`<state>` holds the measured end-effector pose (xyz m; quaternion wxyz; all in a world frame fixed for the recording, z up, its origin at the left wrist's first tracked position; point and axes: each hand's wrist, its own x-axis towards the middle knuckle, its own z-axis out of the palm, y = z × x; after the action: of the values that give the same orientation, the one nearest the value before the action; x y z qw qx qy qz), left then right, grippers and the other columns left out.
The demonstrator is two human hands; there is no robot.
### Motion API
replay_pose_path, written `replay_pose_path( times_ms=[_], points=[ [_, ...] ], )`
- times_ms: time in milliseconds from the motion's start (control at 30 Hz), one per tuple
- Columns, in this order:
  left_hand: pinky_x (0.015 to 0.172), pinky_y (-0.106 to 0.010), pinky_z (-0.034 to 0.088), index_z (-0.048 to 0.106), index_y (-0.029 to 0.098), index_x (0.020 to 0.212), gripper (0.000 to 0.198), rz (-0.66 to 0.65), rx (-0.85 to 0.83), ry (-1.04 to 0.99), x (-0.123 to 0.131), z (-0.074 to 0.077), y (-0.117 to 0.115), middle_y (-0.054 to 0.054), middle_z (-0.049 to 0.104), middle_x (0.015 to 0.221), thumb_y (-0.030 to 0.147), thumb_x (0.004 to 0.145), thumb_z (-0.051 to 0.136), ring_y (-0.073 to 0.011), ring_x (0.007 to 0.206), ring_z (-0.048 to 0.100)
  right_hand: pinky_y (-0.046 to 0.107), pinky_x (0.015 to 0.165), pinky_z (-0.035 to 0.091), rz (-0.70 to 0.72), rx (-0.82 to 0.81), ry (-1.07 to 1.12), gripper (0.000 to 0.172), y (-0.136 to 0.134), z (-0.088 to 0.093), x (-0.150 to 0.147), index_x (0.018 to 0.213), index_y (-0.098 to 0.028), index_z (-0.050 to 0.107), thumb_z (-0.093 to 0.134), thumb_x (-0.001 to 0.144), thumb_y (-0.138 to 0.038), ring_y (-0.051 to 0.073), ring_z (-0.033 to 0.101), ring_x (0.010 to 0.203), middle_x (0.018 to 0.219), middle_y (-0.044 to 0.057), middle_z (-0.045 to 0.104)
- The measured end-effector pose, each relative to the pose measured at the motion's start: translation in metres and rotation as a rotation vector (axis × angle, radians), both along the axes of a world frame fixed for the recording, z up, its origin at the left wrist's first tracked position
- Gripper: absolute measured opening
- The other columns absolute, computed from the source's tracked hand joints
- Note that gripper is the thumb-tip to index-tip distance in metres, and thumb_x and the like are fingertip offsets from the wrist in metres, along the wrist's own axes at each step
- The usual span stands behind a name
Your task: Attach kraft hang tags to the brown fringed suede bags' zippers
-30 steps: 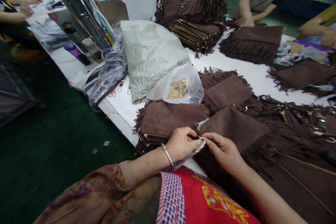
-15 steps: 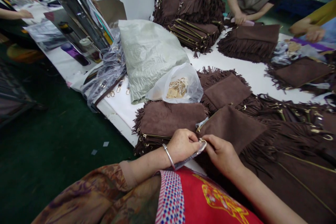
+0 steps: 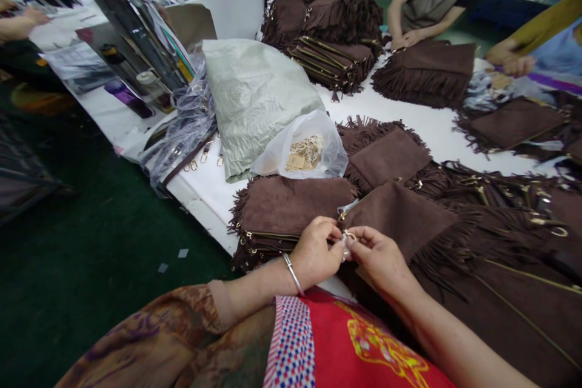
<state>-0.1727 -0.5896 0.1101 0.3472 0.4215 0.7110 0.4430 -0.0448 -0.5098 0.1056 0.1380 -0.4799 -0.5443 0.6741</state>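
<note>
Both hands meet at a gold-coloured metal ring [image 3: 349, 235] at the corner of a brown suede pouch [image 3: 400, 218] with fringe. My left hand [image 3: 318, 251], with a silver bangle at its wrist, is closed in a pinch on the ring's left side. From the other side, my right hand [image 3: 379, 257] pinches the same ring between thumb and fingers. A bit of clear plastic [image 3: 346, 250] shows between the fingertips; the fingers partly hide it. Just left of the hands lies a stack of brown fringed pouches [image 3: 295, 203] with gold zips.
Behind the hands, a clear bag of tags and strings [image 3: 307, 154] leans on a large pale plastic bag [image 3: 264, 97]. More brown pouches [image 3: 336, 12] are piled at the back. Co-workers' hands [image 3: 407, 39] work across the white table [image 3: 436, 133]. Plastic-wrapped straps [image 3: 186, 115] lie left.
The strip of clear plastic that hung below my left hand no longer shows there. My right fingers have closed in around the ring, nearer my left. A co-worker's pink object is out of sight.
</note>
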Motion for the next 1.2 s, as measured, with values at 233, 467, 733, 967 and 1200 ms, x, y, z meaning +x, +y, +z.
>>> replay_pose_path(
  times_ms=[233, 467, 733, 967, 1200],
  points=[
    [0.065, -0.025, 0.051, 0.071, 0.015, 0.068, 0.013, 0.16, -0.205, -0.176, -0.007, 0.001, 0.007, -0.005, 0.071, 0.08, 0.02, 0.077, 0.062, -0.0149, 0.071, 0.064, 0.027, 0.051, 0.047, 0.057, 0.117, -0.025, 0.03, 0.002, 0.008, -0.006, 0.082, -0.016, 0.068, 0.069, 0.071, -0.044, 0.014, 0.056, 0.055, 0.067, 0.002, 0.067],
    [0.07, -0.025, 0.05, 0.066, 0.015, 0.057, 0.013, 0.196, -0.165, -0.1, -0.003, 0.004, 0.014, -0.005, 0.071, 0.08, 0.01, 0.069, 0.063, -0.0148, 0.075, 0.064, 0.033, 0.07, 0.051, 0.123, 0.455, -0.124, 0.021, -0.006, 0.001, -0.004, 0.086, -0.019, 0.069, 0.057, 0.082, -0.035, 0.02, 0.066, 0.074, 0.08, 0.005, 0.072],
    [0.069, -0.024, 0.051, 0.061, 0.015, 0.058, 0.018, 0.113, -0.174, -0.016, -0.029, 0.005, 0.003, -0.007, 0.07, 0.1, 0.011, 0.074, 0.057, -0.0138, 0.078, 0.064, 0.038, 0.079, 0.051, 0.634, 0.884, -0.315, 0.038, 0.008, 0.012, 0.014, 0.122, -0.023, 0.058, 0.059, 0.084, -0.025, 0.024, 0.068, 0.091, 0.105, 0.007, 0.073],
    [0.068, -0.024, 0.049, 0.059, 0.016, 0.066, 0.014, 0.17, -0.137, 0.028, -0.047, 0.022, 0.004, -0.007, 0.071, 0.091, 0.009, 0.077, 0.055, -0.0129, 0.072, 0.064, 0.036, 0.082, 0.048, 0.773, 1.062, -0.353, 0.023, 0.024, 0.021, 0.018, 0.108, -0.023, 0.065, 0.053, 0.089, -0.022, 0.022, 0.067, 0.09, 0.097, 0.006, 0.073],
    [0.056, -0.022, 0.042, 0.052, 0.019, 0.078, 0.008, 0.078, -0.09, 0.018, -0.044, 0.024, 0.005, 0.004, 0.059, 0.052, 0.021, 0.086, 0.049, -0.0116, 0.05, 0.058, 0.032, 0.067, 0.048, 0.769, 1.042, -0.456, 0.015, 0.042, 0.031, 0.02, 0.099, -0.026, 0.068, 0.061, 0.086, -0.03, 0.023, 0.069, 0.085, 0.093, 0.004, 0.074]
  ],
)
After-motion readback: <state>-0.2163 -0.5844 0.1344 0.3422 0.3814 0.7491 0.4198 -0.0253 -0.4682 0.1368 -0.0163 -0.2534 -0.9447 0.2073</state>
